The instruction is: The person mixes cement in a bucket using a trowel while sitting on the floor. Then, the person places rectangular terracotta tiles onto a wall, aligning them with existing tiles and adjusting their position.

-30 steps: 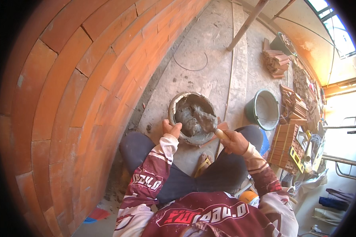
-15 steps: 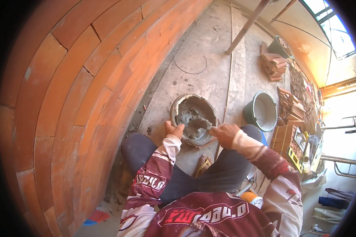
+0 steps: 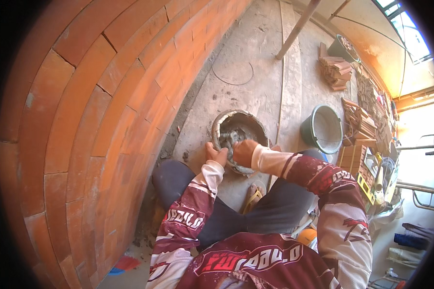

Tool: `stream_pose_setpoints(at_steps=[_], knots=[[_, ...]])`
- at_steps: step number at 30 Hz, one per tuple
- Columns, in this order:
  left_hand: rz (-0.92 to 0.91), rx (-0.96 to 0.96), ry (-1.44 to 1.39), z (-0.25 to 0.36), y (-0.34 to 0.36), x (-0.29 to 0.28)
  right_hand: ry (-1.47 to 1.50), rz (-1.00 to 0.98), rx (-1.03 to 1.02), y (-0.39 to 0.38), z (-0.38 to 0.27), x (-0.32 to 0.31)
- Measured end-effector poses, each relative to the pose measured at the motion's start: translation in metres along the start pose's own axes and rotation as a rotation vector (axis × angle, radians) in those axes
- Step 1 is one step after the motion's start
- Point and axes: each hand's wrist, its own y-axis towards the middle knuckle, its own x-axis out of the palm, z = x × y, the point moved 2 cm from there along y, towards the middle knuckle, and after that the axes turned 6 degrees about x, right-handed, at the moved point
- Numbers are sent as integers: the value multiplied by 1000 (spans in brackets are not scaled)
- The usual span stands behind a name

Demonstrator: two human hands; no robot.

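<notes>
A round, mortar-crusted bucket holding wet grey mortar stands on the floor before my crossed legs. My left hand is closed on the near-left rim. My right hand reaches over the bucket, fingers closed round the trowel handle; the trowel itself is mostly hidden behind that hand and the mortar.
A brick wall rises at my left. A green bucket sits right of the mortar, near tile stacks, wrapped bricks and a yellow level. A metal pole and wire loop are farther ahead.
My right hand and trowel have moved left, from the bucket's right side to over its middle, my forearm now stretched across. My left hand stays on the rim.
</notes>
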Motion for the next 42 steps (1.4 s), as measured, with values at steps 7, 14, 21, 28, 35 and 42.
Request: stream_pose_setpoints(at_steps=[7, 14, 21, 28, 35, 42], knots=[[-34, -71, -125, 7, -1, 0, 35, -68, 188, -81, 23, -10], [-45, -66, -22, 16, -9, 1, 35, -186, 363, -61, 73, -40], [-8, -74, -38, 16, -10, 3, 139, -646, 240, -15, 79, 40], [19, -141, -40, 16, -10, 6, 816, -635, 243, -51, 66, 74], [-33, -130, -19, 20, -13, 0, 1504, -567, 706, -67, 28, 49], [21, -22, -91, -18, -5, 2, 2371, -264, 813, -66, -9, 95]])
